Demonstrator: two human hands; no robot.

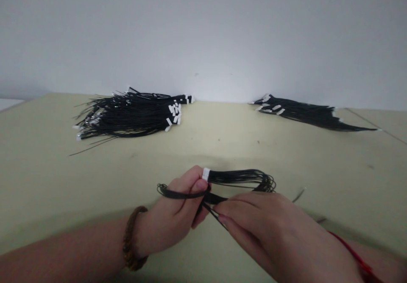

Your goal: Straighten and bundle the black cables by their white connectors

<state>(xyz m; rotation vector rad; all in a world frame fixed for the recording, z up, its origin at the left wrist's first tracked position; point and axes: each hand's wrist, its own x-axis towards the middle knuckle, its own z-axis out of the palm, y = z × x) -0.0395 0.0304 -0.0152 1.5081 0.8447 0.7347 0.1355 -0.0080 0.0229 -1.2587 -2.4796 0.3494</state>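
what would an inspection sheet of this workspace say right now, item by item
surface: pale yellow-green table, a few dark specks
job's things: wire bundle, thin black wires folded into a loop, white connector end at the left thumb
clutter: large pile of black wires with white ends at far left, one stray wire beside it; smaller pile at far right
hands: left hand closed around the bundle, thumb across it; right hand pinching its strands
cables: nothing seen apart from the wires
surroundings: plain white wall behind the table

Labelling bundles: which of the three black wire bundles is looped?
The bundle held by left hand and right hand; the far-left pile and far-right pile lie straight.
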